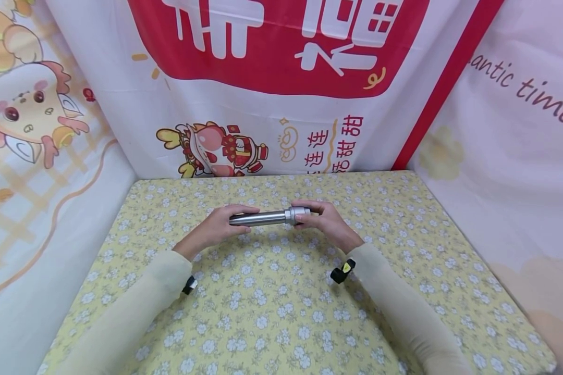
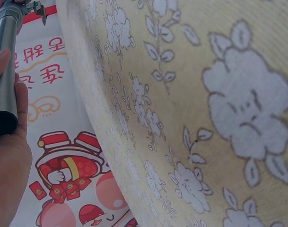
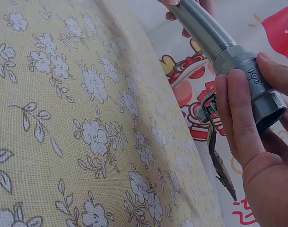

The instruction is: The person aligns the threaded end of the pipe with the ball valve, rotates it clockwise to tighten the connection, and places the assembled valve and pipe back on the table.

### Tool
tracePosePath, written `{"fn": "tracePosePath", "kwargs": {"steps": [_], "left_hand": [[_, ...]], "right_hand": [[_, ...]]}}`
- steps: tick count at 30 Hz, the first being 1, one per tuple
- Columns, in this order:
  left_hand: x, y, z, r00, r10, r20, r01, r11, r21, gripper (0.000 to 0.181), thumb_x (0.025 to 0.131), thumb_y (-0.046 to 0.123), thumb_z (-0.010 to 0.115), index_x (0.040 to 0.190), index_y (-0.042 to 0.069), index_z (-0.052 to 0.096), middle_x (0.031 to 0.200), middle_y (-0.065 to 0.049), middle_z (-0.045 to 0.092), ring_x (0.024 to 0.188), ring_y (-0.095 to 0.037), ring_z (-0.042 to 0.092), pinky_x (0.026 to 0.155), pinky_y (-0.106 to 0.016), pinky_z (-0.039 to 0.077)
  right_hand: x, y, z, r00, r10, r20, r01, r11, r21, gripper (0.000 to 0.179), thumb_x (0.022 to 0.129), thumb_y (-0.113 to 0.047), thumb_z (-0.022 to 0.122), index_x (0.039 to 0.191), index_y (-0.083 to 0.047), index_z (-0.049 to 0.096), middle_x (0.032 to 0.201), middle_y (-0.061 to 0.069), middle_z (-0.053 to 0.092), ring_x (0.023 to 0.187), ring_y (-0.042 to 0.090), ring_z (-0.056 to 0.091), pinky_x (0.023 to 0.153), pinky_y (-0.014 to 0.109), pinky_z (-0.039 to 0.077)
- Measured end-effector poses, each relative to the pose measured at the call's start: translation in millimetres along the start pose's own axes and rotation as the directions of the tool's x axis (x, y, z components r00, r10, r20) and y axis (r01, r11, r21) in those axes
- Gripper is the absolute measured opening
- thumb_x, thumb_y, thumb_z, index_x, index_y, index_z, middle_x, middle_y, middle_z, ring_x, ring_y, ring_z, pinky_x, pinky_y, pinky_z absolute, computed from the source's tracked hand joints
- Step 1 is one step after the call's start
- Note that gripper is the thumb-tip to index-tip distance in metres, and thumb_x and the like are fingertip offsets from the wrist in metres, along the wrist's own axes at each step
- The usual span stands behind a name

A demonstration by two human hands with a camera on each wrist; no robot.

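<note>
A shiny steel pipe [image 1: 262,218] is joined to a metal ball valve [image 1: 300,214], both held a little above the cloth. My left hand [image 1: 220,224] grips the pipe near its free end, thumb on one side and fingers on the other. That end is a dark opening in the left wrist view. My right hand [image 1: 328,224] holds the valve body between thumb and fingers. The right wrist view shows "304" on the valve [image 3: 252,78] and its open hexagonal end. From its side hangs a lever handle [image 3: 218,158] with a ragged, peeling cover.
Under the hands is a table with a yellow floral cloth [image 1: 272,312]. A white and red printed curtain [image 1: 262,130] hangs behind it, with more printed fabric [image 1: 511,172] along the right and left sides. Each wrist wears a black strap [image 1: 342,272].
</note>
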State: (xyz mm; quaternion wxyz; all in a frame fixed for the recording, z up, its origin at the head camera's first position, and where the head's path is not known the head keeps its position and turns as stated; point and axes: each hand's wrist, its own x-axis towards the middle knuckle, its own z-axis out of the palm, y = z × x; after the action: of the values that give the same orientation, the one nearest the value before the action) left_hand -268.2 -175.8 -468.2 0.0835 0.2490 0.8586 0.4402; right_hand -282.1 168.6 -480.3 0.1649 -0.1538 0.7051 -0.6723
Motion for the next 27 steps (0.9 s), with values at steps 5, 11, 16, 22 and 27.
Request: {"fn": "tracePosePath", "kwargs": {"steps": [5,11,16,22,27], "left_hand": [[-0.6,-0.1,0.1,1.000,-0.008,-0.006,0.008,1.000,0.020,0.052,0.100,0.018,0.082,0.150,0.023,0.068,0.152,-0.011,0.065,0.128,-0.031,0.064,0.103,-0.051,0.054],[-0.4,-0.4,0.0,1.000,-0.018,0.001,0.018,1.000,0.010,0.051,0.100,0.020,0.082,0.150,0.022,0.069,0.149,-0.010,0.068,0.119,-0.027,0.068,0.097,-0.046,0.056],[0.6,-0.5,-0.1,0.999,-0.034,0.008,0.034,0.999,-0.018,0.051,0.101,0.019,0.082,0.150,0.023,0.069,0.152,-0.010,0.067,0.119,-0.028,0.070,0.098,-0.047,0.057],[1.9,-0.3,-0.6,0.999,-0.034,0.027,0.035,0.999,-0.034,0.052,0.102,0.022,0.080,0.152,0.023,0.067,0.154,-0.010,0.064,0.122,-0.028,0.069,0.099,-0.048,0.057],[2.7,0.4,-2.0,0.998,-0.033,0.053,0.037,0.996,-0.078,0.051,0.104,0.023,0.078,0.154,0.020,0.065,0.154,-0.010,0.064,0.123,-0.029,0.069,0.102,-0.050,0.056]], "right_hand": [[-0.1,0.9,0.3,1.000,0.001,0.000,-0.001,1.000,0.004,0.046,0.100,-0.025,0.083,0.145,-0.017,0.072,0.146,0.015,0.064,0.111,0.029,0.076,0.111,0.059,0.055],[-0.2,1.8,0.9,1.000,-0.007,0.005,0.007,1.000,0.017,0.046,0.100,-0.024,0.083,0.144,-0.016,0.072,0.146,0.015,0.064,0.112,0.030,0.076,0.111,0.060,0.055],[0.2,2.0,0.5,1.000,-0.013,0.003,0.013,1.000,0.022,0.045,0.101,-0.022,0.082,0.144,-0.016,0.072,0.145,0.016,0.064,0.111,0.030,0.077,0.112,0.062,0.054],[-0.5,0.6,0.5,1.000,-0.010,-0.006,0.010,1.000,0.023,0.045,0.101,-0.021,0.082,0.144,-0.015,0.072,0.146,0.016,0.064,0.109,0.030,0.077,0.112,0.060,0.054],[-0.6,0.3,0.6,1.000,-0.007,-0.007,0.007,1.000,0.022,0.046,0.101,-0.021,0.082,0.145,-0.014,0.072,0.147,0.017,0.063,0.108,0.029,0.078,0.113,0.062,0.053]]}}
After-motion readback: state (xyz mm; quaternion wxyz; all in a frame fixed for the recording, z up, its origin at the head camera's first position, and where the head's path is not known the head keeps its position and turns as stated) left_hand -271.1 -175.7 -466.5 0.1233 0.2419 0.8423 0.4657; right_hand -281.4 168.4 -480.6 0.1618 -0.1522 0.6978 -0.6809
